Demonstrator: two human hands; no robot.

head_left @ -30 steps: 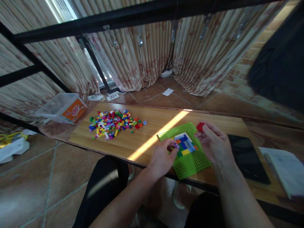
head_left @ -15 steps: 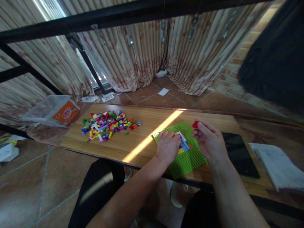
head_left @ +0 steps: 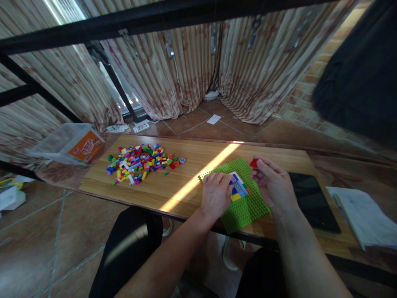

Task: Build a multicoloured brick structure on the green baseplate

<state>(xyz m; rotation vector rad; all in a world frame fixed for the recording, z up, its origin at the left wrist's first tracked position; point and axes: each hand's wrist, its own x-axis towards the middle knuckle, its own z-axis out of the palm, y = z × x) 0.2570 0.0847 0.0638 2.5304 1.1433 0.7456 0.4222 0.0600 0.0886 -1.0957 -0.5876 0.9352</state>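
A green studded baseplate lies on the wooden table, with a small patch of blue, white, yellow and orange bricks on it. My left hand rests over the plate's left part, at the patch's left side. Its fingers are curled together and their tips are hidden, so whatever they grip cannot be seen. Just above the plate's right side, my right hand pinches a red brick between thumb and forefinger, apart from the patch.
Left on the table spreads a pile of mixed toy bricks. Beyond it stands a clear plastic box with an orange label. A black tablet and white papers lie to the right of my right hand.
My left hand has shifted slightly left, uncovering more of the brick patch. My right hand keeps its pinch on the red brick and has hardly moved.
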